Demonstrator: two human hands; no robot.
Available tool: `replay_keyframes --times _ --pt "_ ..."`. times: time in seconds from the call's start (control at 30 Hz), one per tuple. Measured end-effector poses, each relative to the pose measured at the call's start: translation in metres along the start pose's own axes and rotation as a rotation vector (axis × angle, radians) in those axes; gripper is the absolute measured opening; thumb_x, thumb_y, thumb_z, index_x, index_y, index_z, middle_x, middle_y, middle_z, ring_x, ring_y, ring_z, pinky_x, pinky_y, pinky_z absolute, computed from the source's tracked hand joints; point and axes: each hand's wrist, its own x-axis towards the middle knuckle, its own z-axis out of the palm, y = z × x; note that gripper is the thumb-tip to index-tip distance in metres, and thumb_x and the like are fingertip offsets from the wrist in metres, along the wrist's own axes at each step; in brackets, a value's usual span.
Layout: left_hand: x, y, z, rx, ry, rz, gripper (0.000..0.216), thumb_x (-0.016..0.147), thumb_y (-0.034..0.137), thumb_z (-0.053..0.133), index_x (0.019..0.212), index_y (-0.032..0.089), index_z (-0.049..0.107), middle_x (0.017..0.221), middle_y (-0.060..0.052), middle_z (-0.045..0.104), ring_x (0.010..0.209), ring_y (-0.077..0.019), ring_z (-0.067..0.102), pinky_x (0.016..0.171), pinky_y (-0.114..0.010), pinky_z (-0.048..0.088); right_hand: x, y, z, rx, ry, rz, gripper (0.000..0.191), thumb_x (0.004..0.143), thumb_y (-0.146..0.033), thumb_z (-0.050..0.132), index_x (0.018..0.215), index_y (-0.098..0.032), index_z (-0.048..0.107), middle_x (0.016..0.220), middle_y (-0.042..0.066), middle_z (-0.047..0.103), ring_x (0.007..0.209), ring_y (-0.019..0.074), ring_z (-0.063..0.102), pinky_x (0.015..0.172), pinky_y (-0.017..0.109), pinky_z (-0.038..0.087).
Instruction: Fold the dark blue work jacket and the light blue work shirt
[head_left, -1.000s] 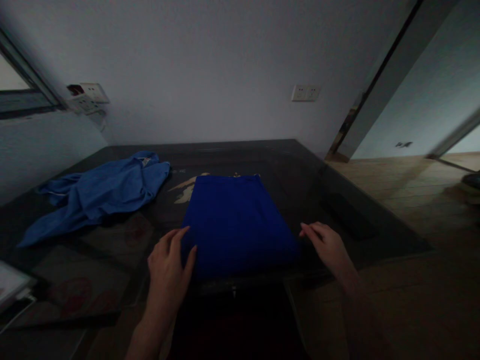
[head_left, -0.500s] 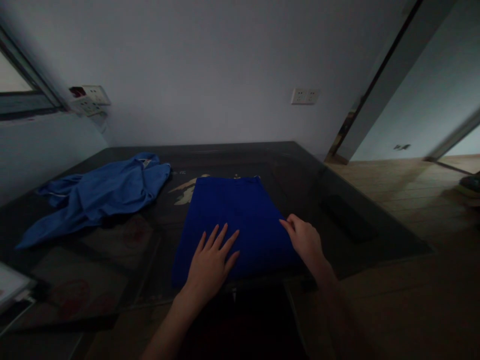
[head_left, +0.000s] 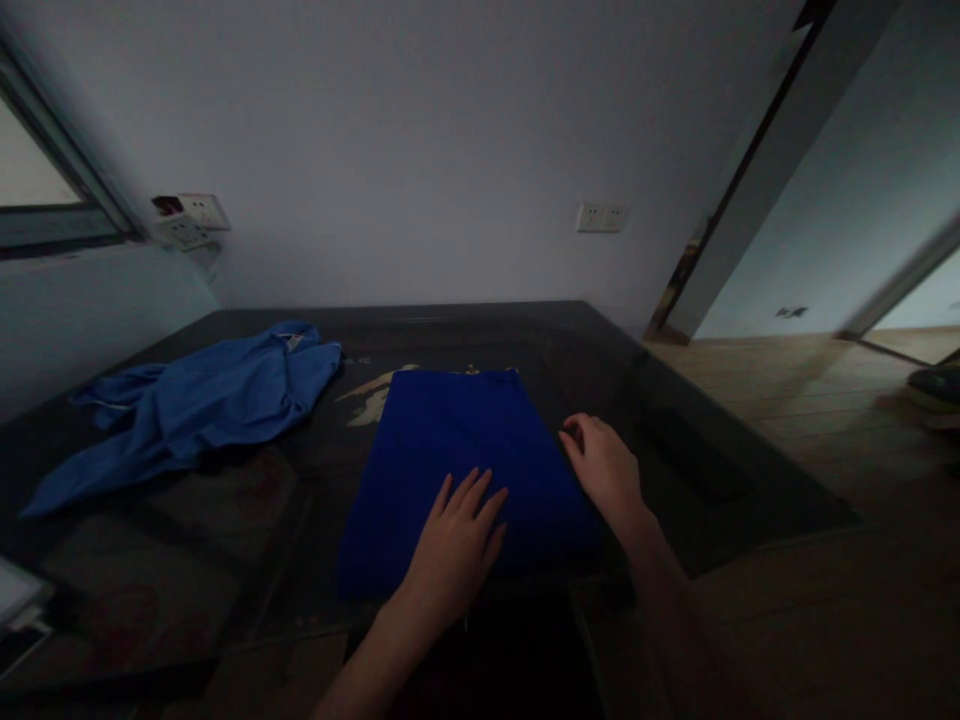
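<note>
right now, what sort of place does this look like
Probably a room in a home, though I can't be sure: a dark table bearing a rumpled blue garment, and wood-look flooring to the right.

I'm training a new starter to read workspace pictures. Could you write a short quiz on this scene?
1. Multiple choice: which thing is the left hand over?
A) a wall socket
B) the deep-blue cloth
C) the window frame
2. True or false: the right hand is spread flat on the middle of the deep-blue cloth.
3. Fill in: in the picture, the crumpled lighter-blue garment lies to the ____ of the deep-blue cloth.

Key: 1. B; 2. False, it is curled near the cloth's right edge; 3. left.
</note>
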Motion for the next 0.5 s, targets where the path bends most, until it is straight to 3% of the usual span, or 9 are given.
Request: replay_keyframes --times 0.13,0.23,0.37,0.5 --pt "0.016 0.031 0.009 -0.103 -0.051 0.193 0.046 0.094 0.04 0.041 0.138 0.029 0.041 0.146 -0.008 0.041 0.136 -0.0248 0.034 0.111 -0.05 0.028 0.036 -0.029 0.014 0.03 -0.132 -0.165 0.026 0.094 -0.032 0.042 0.106 -0.02 0.061 0.105 0.009 0.064 0.099 0.0231 0.059 0.079 0.032 0.045" --pt "0.024 0.045 0.017 -0.115 -0.076 0.282 0.051 0.094 0.045 0.039 0.141 0.026 0.037 0.147 -0.01 0.038 0.137 -0.0262 0.032 0.111 -0.049 0.028 0.057 -0.041 0.04 0.008 -0.245 -0.322 0.036 0.096 -0.035 0.038 0.122 -0.019 0.057 0.128 0.012 0.056 0.119 0.026 0.05 0.096 0.039 0.041" --pt "0.028 0.049 0.025 -0.093 -0.096 0.333 0.056 0.093 0.048 0.037 0.145 0.026 0.03 0.15 -0.009 0.033 0.139 -0.026 0.028 0.111 -0.048 0.028 0.07 -0.029 0.07 0.025 -0.363 -0.397 0.05 0.096 -0.049 0.029 0.14 -0.027 0.039 0.15 0.008 0.034 0.137 0.0298 0.027 0.107 0.062 0.018" --pt "0.026 0.047 0.028 -0.088 -0.096 0.333 0.056 0.095 0.048 0.031 0.147 0.026 0.025 0.152 -0.007 0.029 0.141 -0.0249 0.022 0.112 -0.049 0.025 0.076 -0.006 0.085 0.065 -0.418 -0.324 0.061 0.093 -0.061 0.021 0.146 -0.03 0.024 0.155 0.004 0.02 0.141 0.031 0.014 0.104 0.07 0.009"
